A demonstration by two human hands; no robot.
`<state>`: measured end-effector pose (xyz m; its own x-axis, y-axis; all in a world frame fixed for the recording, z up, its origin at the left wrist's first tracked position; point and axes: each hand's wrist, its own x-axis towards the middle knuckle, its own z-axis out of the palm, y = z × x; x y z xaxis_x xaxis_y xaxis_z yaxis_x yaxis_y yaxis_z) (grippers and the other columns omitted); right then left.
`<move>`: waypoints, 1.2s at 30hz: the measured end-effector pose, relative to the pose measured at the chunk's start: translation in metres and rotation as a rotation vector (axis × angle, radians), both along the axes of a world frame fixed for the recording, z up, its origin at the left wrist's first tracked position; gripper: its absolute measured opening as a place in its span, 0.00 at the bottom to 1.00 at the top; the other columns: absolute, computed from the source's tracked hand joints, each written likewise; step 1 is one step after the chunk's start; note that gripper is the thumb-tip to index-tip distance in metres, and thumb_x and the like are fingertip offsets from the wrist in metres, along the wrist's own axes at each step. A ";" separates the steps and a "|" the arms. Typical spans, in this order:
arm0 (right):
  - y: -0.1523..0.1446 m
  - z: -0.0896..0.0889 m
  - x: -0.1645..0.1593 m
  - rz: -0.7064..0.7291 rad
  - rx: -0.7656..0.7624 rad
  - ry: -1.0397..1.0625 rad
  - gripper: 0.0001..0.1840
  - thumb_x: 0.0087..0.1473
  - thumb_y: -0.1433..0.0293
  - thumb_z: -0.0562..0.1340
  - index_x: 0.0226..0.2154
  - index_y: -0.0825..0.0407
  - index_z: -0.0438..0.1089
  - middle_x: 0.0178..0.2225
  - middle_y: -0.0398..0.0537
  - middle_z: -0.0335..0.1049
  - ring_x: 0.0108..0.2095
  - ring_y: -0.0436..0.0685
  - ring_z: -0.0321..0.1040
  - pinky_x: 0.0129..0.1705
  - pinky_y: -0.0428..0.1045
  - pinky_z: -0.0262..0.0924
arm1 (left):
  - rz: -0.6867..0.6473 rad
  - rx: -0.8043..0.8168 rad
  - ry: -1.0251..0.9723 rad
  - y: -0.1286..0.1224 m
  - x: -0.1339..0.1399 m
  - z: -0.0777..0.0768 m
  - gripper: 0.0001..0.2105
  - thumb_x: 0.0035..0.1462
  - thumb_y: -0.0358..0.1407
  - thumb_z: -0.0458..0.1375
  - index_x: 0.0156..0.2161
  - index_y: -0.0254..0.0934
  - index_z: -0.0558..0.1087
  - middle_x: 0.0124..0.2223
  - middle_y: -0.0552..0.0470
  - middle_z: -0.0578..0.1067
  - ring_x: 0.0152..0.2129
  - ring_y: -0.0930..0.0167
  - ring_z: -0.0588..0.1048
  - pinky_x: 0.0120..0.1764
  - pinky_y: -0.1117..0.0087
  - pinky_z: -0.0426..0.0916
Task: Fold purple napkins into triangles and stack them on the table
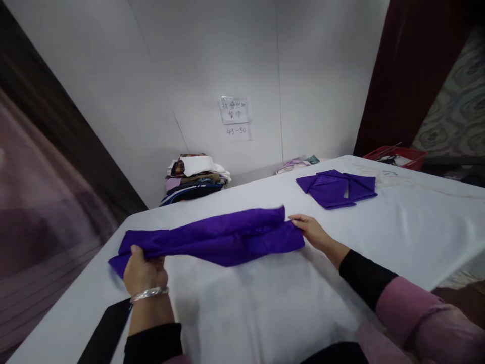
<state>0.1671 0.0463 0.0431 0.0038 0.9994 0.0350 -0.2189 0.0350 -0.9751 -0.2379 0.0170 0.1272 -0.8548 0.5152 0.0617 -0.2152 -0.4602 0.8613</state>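
Observation:
A long, folded purple cloth napkin (223, 237) stretches between my two hands above the white table. My left hand (146, 270), with a silver bracelet at the wrist, grips its left part, thumb on top and fingers curled underneath. At the other end my right hand (308, 230) pinches the right edge between thumb and fingers. The upper layer of the cloth stands up a little near that end. Beyond my right hand lies a second, folded purple napkin (329, 191), flat on the table with angled corners.
The table (409, 232) is covered in white cloth. A pile of folded clothes (197, 179) is by the wall, lilac cloth (293, 165) beyond the far edge. A red basket (415, 156) stands far right. A dark flat object (106, 331) lies near left; a paper sign (235, 111) hangs ahead.

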 end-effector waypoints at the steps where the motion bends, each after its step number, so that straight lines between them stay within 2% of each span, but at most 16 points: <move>1: 0.004 0.008 0.001 -0.047 0.052 0.001 0.19 0.39 0.61 0.69 0.36 0.52 0.74 0.28 0.44 0.73 0.26 0.50 0.65 0.31 0.48 0.58 | -0.011 0.025 -0.060 0.001 -0.001 0.000 0.06 0.61 0.32 0.51 0.32 0.36 0.67 0.26 0.61 0.71 0.26 0.75 0.71 0.30 0.71 0.72; 5: 0.018 0.053 0.005 -0.242 0.350 0.006 0.18 0.41 0.63 0.68 0.38 0.49 0.73 0.33 0.43 0.74 0.33 0.51 0.67 0.40 0.50 0.60 | -0.111 0.162 -0.161 0.002 -0.004 0.003 0.07 0.63 0.34 0.48 0.35 0.36 0.67 0.31 0.58 0.74 0.33 0.77 0.73 0.37 0.73 0.71; 7: 0.020 0.065 0.008 -0.268 0.399 0.002 0.18 0.41 0.64 0.68 0.39 0.48 0.73 0.34 0.43 0.74 0.33 0.51 0.68 0.40 0.50 0.60 | -0.150 0.184 -0.160 0.004 -0.005 -0.002 0.07 0.63 0.33 0.49 0.35 0.36 0.68 0.32 0.58 0.75 0.33 0.76 0.73 0.39 0.71 0.71; 8: 0.019 0.065 0.009 -0.253 0.368 -0.009 0.19 0.41 0.64 0.68 0.39 0.49 0.73 0.33 0.43 0.74 0.32 0.51 0.68 0.39 0.49 0.60 | -0.162 0.158 -0.164 0.006 -0.006 -0.008 0.07 0.62 0.33 0.49 0.35 0.36 0.68 0.32 0.57 0.74 0.33 0.76 0.74 0.39 0.71 0.71; 10: 0.013 0.054 0.013 -0.193 0.209 -0.043 0.19 0.39 0.65 0.68 0.38 0.50 0.73 0.29 0.42 0.74 0.28 0.50 0.67 0.33 0.48 0.61 | -0.190 0.012 -0.146 0.013 -0.006 -0.024 0.06 0.60 0.32 0.50 0.32 0.37 0.68 0.30 0.57 0.74 0.30 0.76 0.73 0.38 0.72 0.71; 12: 0.004 0.031 0.018 -0.141 0.003 -0.074 0.19 0.37 0.67 0.68 0.36 0.51 0.73 0.27 0.43 0.73 0.24 0.51 0.66 0.28 0.48 0.60 | -0.228 -0.175 -0.109 0.021 -0.005 -0.043 0.06 0.57 0.32 0.51 0.30 0.37 0.68 0.26 0.57 0.72 0.26 0.76 0.73 0.35 0.72 0.71; 14: -0.008 0.006 0.023 -0.110 -0.143 -0.107 0.19 0.36 0.68 0.67 0.36 0.51 0.73 0.27 0.45 0.74 0.23 0.52 0.67 0.26 0.49 0.60 | -0.269 -0.286 -0.072 0.028 -0.001 -0.061 0.05 0.54 0.31 0.52 0.28 0.37 0.68 0.25 0.56 0.72 0.24 0.75 0.73 0.33 0.71 0.71; 17: -0.027 -0.023 0.033 -0.020 -0.223 -0.147 0.20 0.38 0.68 0.65 0.39 0.50 0.72 0.30 0.47 0.75 0.24 0.54 0.68 0.26 0.50 0.62 | -0.300 -0.345 -0.020 0.032 0.007 -0.077 0.04 0.52 0.31 0.54 0.30 0.36 0.71 0.26 0.53 0.74 0.26 0.72 0.74 0.31 0.69 0.71; 21: -0.041 -0.037 0.048 0.064 -0.257 -0.298 0.20 0.41 0.64 0.64 0.40 0.50 0.71 0.23 0.45 0.72 0.20 0.53 0.66 0.21 0.49 0.58 | -0.263 -0.383 0.079 0.032 0.011 -0.080 0.10 0.54 0.30 0.51 0.38 0.36 0.73 0.33 0.50 0.77 0.30 0.71 0.75 0.33 0.71 0.71; 23: -0.040 -0.035 0.051 0.003 -0.169 -0.502 0.18 0.42 0.61 0.63 0.38 0.50 0.72 0.22 0.46 0.71 0.19 0.53 0.64 0.19 0.49 0.57 | -0.222 -0.389 0.129 0.031 0.010 -0.078 0.12 0.55 0.30 0.49 0.41 0.36 0.73 0.36 0.48 0.77 0.32 0.72 0.75 0.35 0.72 0.71; 26: -0.038 -0.025 0.039 -0.100 0.154 -0.776 0.17 0.46 0.57 0.61 0.37 0.47 0.73 0.34 0.51 0.74 0.30 0.58 0.68 0.29 0.52 0.63 | -0.145 -0.389 0.183 0.028 0.009 -0.071 0.13 0.56 0.31 0.49 0.44 0.34 0.72 0.41 0.47 0.76 0.34 0.73 0.75 0.37 0.73 0.70; 28: -0.041 -0.020 0.019 -0.026 0.291 -0.847 0.19 0.50 0.56 0.59 0.42 0.46 0.72 0.41 0.51 0.73 0.38 0.60 0.68 0.37 0.54 0.63 | -0.100 -0.382 0.204 0.024 0.008 -0.067 0.14 0.56 0.31 0.49 0.45 0.34 0.71 0.42 0.47 0.76 0.35 0.73 0.74 0.37 0.73 0.69; 30: -0.047 -0.019 -0.007 0.124 0.317 -0.891 0.23 0.51 0.55 0.58 0.48 0.46 0.69 0.44 0.52 0.72 0.42 0.62 0.68 0.41 0.56 0.63 | -0.063 -0.367 0.218 0.020 0.008 -0.063 0.14 0.57 0.33 0.49 0.46 0.34 0.71 0.42 0.47 0.75 0.36 0.73 0.74 0.39 0.72 0.69; 32: -0.056 -0.025 -0.032 0.235 0.342 -0.972 0.28 0.48 0.57 0.62 0.52 0.47 0.67 0.45 0.53 0.71 0.44 0.65 0.67 0.45 0.58 0.61 | -0.029 -0.348 0.225 0.016 0.007 -0.060 0.14 0.57 0.37 0.50 0.45 0.33 0.71 0.42 0.46 0.75 0.39 0.71 0.73 0.41 0.71 0.68; 36: -0.063 -0.042 -0.061 0.248 0.394 -1.035 0.26 0.46 0.68 0.62 0.50 0.45 0.69 0.46 0.53 0.71 0.47 0.68 0.65 0.49 0.59 0.58 | 0.012 -0.322 0.223 0.011 0.005 -0.058 0.18 0.54 0.46 0.54 0.41 0.31 0.72 0.42 0.45 0.74 0.42 0.66 0.72 0.44 0.67 0.67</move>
<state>0.1065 -0.0168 0.0013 -0.4064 0.8873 0.2181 0.6422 0.4472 -0.6226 -0.2329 0.0281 0.0688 -0.8445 0.5290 0.0837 -0.0025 -0.1601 0.9871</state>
